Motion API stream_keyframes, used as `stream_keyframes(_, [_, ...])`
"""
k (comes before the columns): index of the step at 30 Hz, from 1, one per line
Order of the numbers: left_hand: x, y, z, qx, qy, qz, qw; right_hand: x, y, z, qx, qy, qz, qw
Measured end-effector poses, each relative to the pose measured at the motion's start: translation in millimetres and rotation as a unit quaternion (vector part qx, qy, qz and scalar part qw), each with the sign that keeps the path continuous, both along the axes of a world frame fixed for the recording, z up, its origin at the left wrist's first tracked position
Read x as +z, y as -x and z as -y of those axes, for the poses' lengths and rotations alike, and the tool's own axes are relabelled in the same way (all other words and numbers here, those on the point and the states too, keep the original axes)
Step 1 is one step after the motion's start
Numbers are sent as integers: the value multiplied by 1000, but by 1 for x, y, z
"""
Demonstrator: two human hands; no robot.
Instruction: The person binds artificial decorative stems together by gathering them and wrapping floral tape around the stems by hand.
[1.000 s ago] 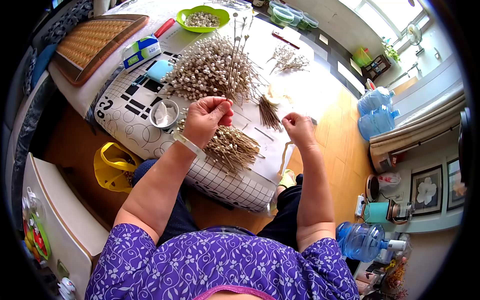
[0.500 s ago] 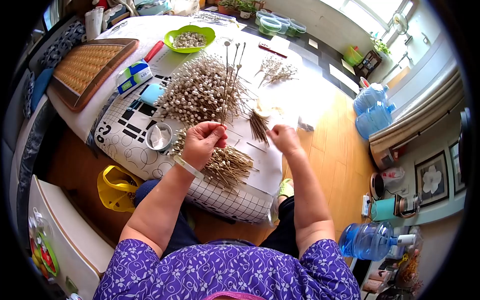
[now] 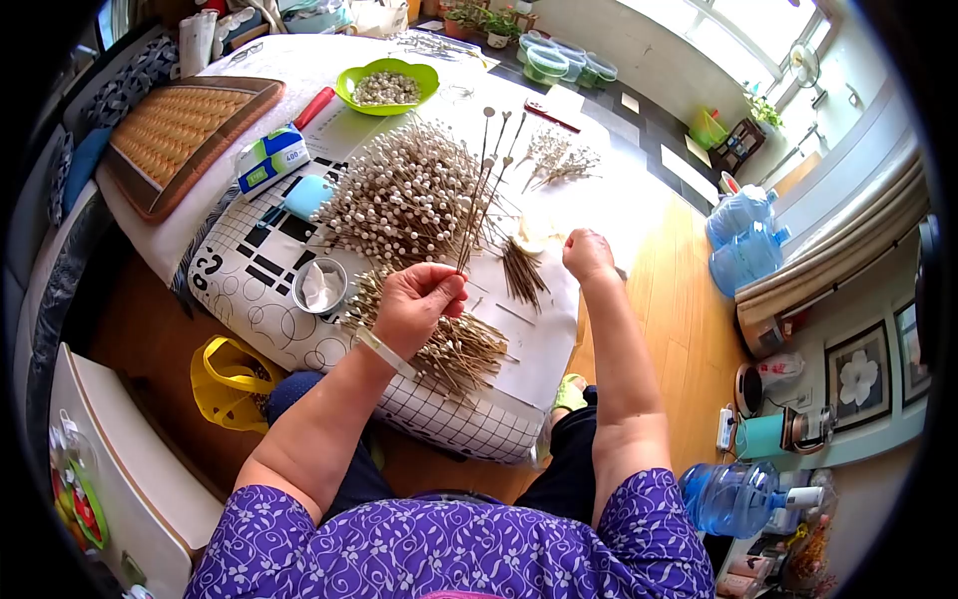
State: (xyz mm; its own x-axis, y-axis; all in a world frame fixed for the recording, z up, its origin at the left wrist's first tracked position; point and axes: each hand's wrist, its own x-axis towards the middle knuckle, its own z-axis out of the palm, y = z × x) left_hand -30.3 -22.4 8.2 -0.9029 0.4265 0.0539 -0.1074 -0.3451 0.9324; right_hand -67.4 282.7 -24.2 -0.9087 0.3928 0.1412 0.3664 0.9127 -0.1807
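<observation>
My left hand [image 3: 417, 309] is closed in a pinch around several thin brown stems [image 3: 482, 195], which stand nearly upright with small round or bud-like tips. To the right, near the table's edge, my right hand [image 3: 589, 254] is closed; whatever its fingers hold is hidden. Behind the left hand lies a large heap of stems with whitish bead-like tips [image 3: 399, 190]. Another bundle of beaded stems [image 3: 454, 349] lies under and beside my left wrist. Between the hands rests a small bunch of dark brown stems [image 3: 523, 275], with a cream-coloured item [image 3: 539, 233] just behind it.
A green bowl of pale beads [image 3: 387, 88] stands at the back. A small tin with white material [image 3: 320, 286], a tissue pack [image 3: 271, 160] and a light blue item [image 3: 307, 197] sit to the left. A loose beaded spray [image 3: 559, 160] lies at the right, near a red tool [image 3: 552, 116].
My right hand has moved right and slightly up, away from the brown stem bunch. The left hand has shifted a little right and down with its stems. The camera view has shifted slightly.
</observation>
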Motion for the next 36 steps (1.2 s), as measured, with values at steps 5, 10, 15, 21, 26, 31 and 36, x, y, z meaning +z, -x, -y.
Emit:
stream_keyframes(5, [3, -1, 1, -2, -11, -1, 1000, 25, -14, 3, 6, -18, -33, 999])
stream_keyframes(10, [4, -2, 2, 0, -19, 7, 1000, 71, -20, -4, 45, -49, -132, 989])
stream_keyframes(15, [5, -2, -1, -3, -19, 8, 1000, 94, -7, 17, 203, -54, -88, 974])
stream_keyframes(21, [3, 0, 0, -9, -17, 5, 1000, 87, 24, 48, 221, -140, 86, 961])
stream_keyframes(26, [3, 2, 1, -11, -23, 13, 1000, 80, 41, 48, 257, -210, 174, 927])
stream_keyframes(31, [4, 1, 1, -11, -22, 13, 1000, 73, 45, 39, 285, -324, 203, 879])
stream_keyframes(36, [3, 1, 1, -3, -16, 14, 1000, 89, 20, 29, 248, -203, 24, 947])
